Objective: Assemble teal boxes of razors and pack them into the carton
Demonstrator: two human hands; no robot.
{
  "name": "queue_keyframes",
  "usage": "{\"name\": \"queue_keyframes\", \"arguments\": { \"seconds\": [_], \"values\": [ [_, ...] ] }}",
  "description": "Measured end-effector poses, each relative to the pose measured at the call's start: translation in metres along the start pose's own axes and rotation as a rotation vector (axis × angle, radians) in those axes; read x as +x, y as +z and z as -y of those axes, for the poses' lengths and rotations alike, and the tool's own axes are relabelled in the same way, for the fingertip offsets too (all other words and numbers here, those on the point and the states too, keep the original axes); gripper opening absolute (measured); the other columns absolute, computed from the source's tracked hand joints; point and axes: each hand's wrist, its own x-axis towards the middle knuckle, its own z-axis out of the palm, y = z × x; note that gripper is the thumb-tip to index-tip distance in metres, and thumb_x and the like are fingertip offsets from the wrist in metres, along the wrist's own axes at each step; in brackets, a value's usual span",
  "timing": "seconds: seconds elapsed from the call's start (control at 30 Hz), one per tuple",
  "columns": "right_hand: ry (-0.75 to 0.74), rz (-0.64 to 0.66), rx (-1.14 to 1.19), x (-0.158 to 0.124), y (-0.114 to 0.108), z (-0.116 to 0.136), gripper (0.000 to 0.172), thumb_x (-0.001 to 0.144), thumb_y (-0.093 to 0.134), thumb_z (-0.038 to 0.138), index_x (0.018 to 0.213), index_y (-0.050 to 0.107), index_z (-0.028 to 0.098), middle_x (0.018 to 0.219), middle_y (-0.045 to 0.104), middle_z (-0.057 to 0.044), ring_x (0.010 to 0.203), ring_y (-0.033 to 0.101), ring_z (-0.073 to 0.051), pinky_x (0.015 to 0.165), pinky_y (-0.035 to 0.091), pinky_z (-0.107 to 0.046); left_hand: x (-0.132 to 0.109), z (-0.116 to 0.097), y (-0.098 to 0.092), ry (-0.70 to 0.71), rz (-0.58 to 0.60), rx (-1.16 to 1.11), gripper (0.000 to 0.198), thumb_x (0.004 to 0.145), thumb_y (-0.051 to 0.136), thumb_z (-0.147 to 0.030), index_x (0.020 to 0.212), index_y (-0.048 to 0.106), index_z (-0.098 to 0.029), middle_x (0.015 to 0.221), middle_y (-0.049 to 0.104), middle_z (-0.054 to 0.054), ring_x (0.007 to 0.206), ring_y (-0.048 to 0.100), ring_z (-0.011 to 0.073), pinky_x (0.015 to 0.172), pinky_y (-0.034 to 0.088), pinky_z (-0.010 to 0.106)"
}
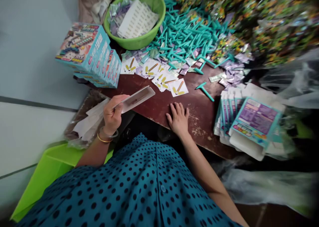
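Observation:
My left hand pinches the near end of a folded white card piece, raised above the table's front edge. The piece is long and narrow, with a small faint mark inside. My right hand lies on the dark red table, fingers spread, holding nothing. Just beyond it are square picture cards showing a pickaxe. A single teal pickaxe-shaped piece rests to the right of the cards, apart from the large teal pile.
Packed boxes stand stacked at the left. A green basin holds sachets and printed paper. Flattened boxes lie at the right, near small purple sachets. Bagged colourful parts fill the back right. A lime green container is at lower left.

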Motion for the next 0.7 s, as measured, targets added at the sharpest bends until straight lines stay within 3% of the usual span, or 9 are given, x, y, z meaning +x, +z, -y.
{"name": "queue_keyframes", "arguments": {
  "seconds": [0.17,0.3,0.4,0.47,0.57,0.7],
  "values": [
    [0.007,-0.038,-0.003,-0.001,-0.004,0.004,0.052,0.106,0.043,0.044,0.151,0.052,0.019,0.155,0.051,-0.017,0.147,0.040,-0.035,0.123,0.024,-0.061,0.015,0.003,0.002,0.071,-0.040,-0.011,0.033,0.105,0.050,-0.043,0.114,0.077,-0.026,0.111,0.077,0.006,0.106,0.072,0.0222,0.096,0.057,0.038],
    [0.028,-0.072,0.006,0.044,-0.011,-0.014,0.056,0.102,0.052,0.043,0.150,0.053,0.015,0.144,0.056,-0.022,0.135,0.048,-0.037,0.113,0.038,-0.058,0.025,-0.002,0.009,0.169,-0.044,0.018,0.033,0.107,0.047,-0.039,0.121,0.074,-0.027,0.123,0.075,0.005,0.117,0.069,0.0217,0.107,0.054,0.043],
    [-0.020,-0.055,-0.018,0.085,-0.015,-0.035,0.063,0.098,0.059,0.042,0.153,0.049,0.014,0.157,0.045,-0.022,0.148,0.035,-0.040,0.120,0.027,-0.064,0.029,-0.009,0.011,0.167,-0.047,0.031,0.032,0.107,0.048,-0.038,0.122,0.074,-0.027,0.128,0.073,0.005,0.122,0.068,0.0226,0.111,0.052,0.044],
    [-0.049,0.007,-0.034,0.097,-0.013,-0.043,0.062,0.099,0.059,0.042,0.154,0.048,0.016,0.164,0.038,-0.019,0.155,0.025,-0.039,0.124,0.016,-0.067,0.030,-0.013,0.009,0.161,-0.051,0.021,0.032,0.106,0.048,-0.035,0.123,0.074,-0.027,0.129,0.073,0.005,0.123,0.068,0.0229,0.111,0.052,0.045],
    [-0.050,0.082,-0.043,0.078,-0.006,-0.036,0.058,0.103,0.052,0.045,0.154,0.048,0.018,0.164,0.040,-0.017,0.157,0.024,-0.038,0.124,0.015,-0.069,0.026,-0.012,0.000,0.162,-0.071,0.006,0.032,0.106,0.048,-0.031,0.125,0.074,-0.028,0.128,0.074,0.005,0.121,0.069,0.0231,0.109,0.053,0.045],
    [-0.053,0.079,-0.060,0.020,-0.004,-0.014,0.060,0.105,0.049,0.050,0.157,0.046,0.020,0.165,0.040,-0.015,0.156,0.029,-0.036,0.127,0.018,-0.063,0.018,0.000,-0.010,0.131,-0.092,0.038,0.031,0.104,0.051,-0.033,0.124,0.075,-0.029,0.126,0.075,0.006,0.119,0.070,0.0244,0.108,0.054,0.045]
  ]
}}
